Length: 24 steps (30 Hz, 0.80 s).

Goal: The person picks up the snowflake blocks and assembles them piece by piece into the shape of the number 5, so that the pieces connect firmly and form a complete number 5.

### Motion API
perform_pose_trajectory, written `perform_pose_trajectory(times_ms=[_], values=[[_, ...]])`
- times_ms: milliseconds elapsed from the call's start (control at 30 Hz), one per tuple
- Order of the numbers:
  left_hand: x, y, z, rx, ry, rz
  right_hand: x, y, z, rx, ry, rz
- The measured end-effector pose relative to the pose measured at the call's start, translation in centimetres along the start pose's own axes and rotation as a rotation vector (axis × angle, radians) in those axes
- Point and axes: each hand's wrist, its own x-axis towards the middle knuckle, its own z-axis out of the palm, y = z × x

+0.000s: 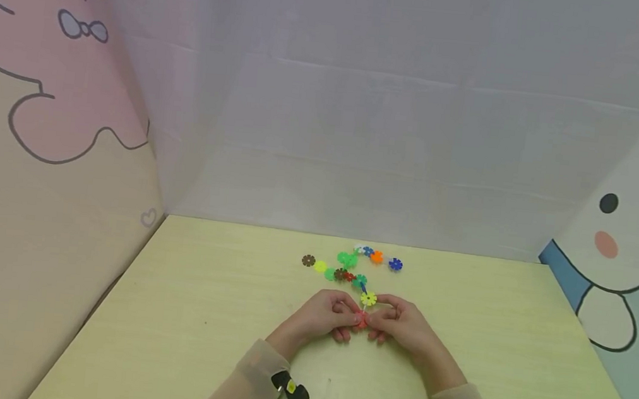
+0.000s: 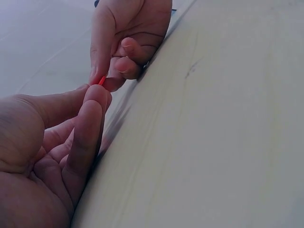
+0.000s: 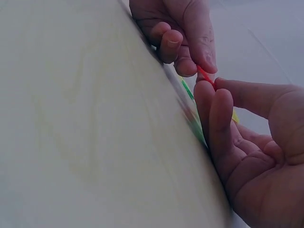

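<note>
A red snowflake disc (image 1: pixel 363 320) stands between my two hands in the head view, mostly covered by fingers. Thumb and fingers of my left hand (image 1: pixel 321 315) pinch its left side, while my right hand (image 1: pixel 406 326) pinches the right side. Just beyond it are a white piece seen edge-on and a yellow snowflake disc (image 1: pixel 368 298), close to the right index fingertip. From there a blue disc and a teal disc (image 1: pixel 360 281) lead into a line of discs. Both wrist views show the thin red edge (image 2: pixel 102 80) between the fingertips, low over the table.
The line of discs runs left to a brown disc (image 1: pixel 308 260). Behind it lie green discs (image 1: pixel 347 260), then white and blue ones, an orange disc (image 1: pixel 376 257) and a dark blue disc (image 1: pixel 395 265). A pale curtain (image 1: pixel 325 130) closes off the table's (image 1: pixel 201 316) back edge.
</note>
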Motion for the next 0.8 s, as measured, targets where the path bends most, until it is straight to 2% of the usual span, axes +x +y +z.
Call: perform_pose_trajectory(times_ms=[167, 433, 800], values=[[-0.1, 0.0, 0.0, 0.005, 0.012, 0.000, -0.2, 0.1, 0.0, 0.030, 0.000, -0.026], [-0.3, -0.2, -0.2, -0.002, 0.025, -0.008, -1.0, 0.2, -0.5, 0.004, 0.120, 0.015], [-0.2, -0.7, -1.2, -0.030, 0.012, -0.002, -1.6, 0.1, -0.6, -0.072, 0.229, 0.018]])
